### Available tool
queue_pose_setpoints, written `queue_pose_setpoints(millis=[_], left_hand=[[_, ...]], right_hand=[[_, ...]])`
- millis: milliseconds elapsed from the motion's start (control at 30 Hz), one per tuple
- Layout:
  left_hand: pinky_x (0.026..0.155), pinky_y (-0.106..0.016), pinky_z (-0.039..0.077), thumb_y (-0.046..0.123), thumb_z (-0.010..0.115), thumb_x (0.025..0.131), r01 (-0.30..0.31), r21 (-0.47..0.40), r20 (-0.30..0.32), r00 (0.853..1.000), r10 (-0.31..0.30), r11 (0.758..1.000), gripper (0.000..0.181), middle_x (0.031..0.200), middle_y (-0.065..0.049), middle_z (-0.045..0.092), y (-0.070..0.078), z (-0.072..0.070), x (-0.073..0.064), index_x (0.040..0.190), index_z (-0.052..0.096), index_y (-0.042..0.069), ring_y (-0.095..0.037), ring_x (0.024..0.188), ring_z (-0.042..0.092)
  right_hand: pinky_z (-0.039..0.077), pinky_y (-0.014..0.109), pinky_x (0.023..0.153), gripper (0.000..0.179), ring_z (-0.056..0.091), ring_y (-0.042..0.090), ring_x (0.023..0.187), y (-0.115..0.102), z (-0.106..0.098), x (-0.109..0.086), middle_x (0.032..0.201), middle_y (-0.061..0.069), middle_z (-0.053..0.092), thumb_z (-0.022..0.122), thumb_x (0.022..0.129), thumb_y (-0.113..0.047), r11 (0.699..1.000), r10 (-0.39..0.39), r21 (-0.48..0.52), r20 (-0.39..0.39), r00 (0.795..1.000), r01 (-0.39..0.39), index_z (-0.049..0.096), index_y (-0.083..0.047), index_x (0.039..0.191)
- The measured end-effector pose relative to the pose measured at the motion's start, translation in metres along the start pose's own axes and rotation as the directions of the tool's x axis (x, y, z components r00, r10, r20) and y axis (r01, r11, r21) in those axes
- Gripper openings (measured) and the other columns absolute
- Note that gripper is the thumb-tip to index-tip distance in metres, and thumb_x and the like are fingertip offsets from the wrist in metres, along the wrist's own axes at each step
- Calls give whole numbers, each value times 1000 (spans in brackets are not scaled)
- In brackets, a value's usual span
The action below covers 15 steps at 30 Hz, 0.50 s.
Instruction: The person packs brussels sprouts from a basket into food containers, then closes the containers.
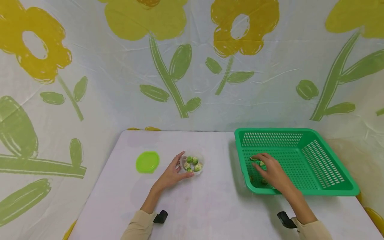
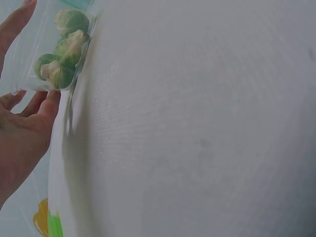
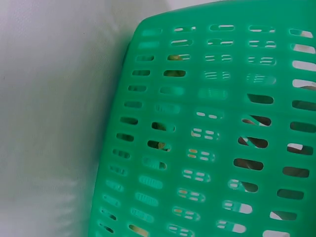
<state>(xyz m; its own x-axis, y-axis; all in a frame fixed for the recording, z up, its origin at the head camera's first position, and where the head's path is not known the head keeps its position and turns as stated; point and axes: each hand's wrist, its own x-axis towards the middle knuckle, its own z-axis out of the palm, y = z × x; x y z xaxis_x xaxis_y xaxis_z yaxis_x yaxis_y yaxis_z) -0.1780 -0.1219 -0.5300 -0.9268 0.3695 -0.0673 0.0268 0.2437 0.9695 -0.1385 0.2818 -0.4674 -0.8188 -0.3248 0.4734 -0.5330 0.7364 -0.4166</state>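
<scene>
A clear round plastic container [image 1: 182, 162] with several green Brussels sprouts [image 1: 195, 160] in it stands on the table. My left hand [image 1: 172, 173] holds it from the left, thumb along the near side and fingers round the far side. The left wrist view shows sprouts [image 2: 71, 49] through the clear wall. My right hand [image 1: 271, 170] reaches into the green basket [image 1: 306, 166], its thumb and fingers apart above the left part of the floor. A small sprout [image 1: 262, 163] shows between them. In the right wrist view the slotted basket wall [image 3: 197, 123] hides most of that hand.
A bright green round lid [image 1: 147, 162] lies left of the container. Other small brownish-green pieces [image 1: 264, 181] lie near the basket's front left corner. The white table [image 1: 210, 206] ends at a flower-printed cloth backdrop [image 1: 270, 83].
</scene>
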Motion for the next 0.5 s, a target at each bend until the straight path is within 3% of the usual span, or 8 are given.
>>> queue_pose_setpoints(millis=[300, 500], left_hand=[[122, -47, 29, 26, 88, 84, -11, -18, 10, 1000, 11, 1000, 106, 166, -19, 22, 2, 0, 0, 165, 20, 13, -31, 154, 24], [122, -45, 29, 28, 89, 84, 6, -15, 9, 1000, -6, 1000, 106, 166, -16, 23, 0, -1, -1, 165, 21, 16, -28, 154, 24]], right_hand=[[60, 47, 69, 29, 67, 35, 88, 6, -2, -4, 102, 16, 66, 83, 80, 6, 999, -33, -17, 149, 988, 36, 71, 3, 106], [60, 48, 74, 24, 67, 37, 92, 3, -5, -4, 103, 15, 68, 82, 84, 3, 999, 25, 25, 278, 960, -33, 71, 4, 106]])
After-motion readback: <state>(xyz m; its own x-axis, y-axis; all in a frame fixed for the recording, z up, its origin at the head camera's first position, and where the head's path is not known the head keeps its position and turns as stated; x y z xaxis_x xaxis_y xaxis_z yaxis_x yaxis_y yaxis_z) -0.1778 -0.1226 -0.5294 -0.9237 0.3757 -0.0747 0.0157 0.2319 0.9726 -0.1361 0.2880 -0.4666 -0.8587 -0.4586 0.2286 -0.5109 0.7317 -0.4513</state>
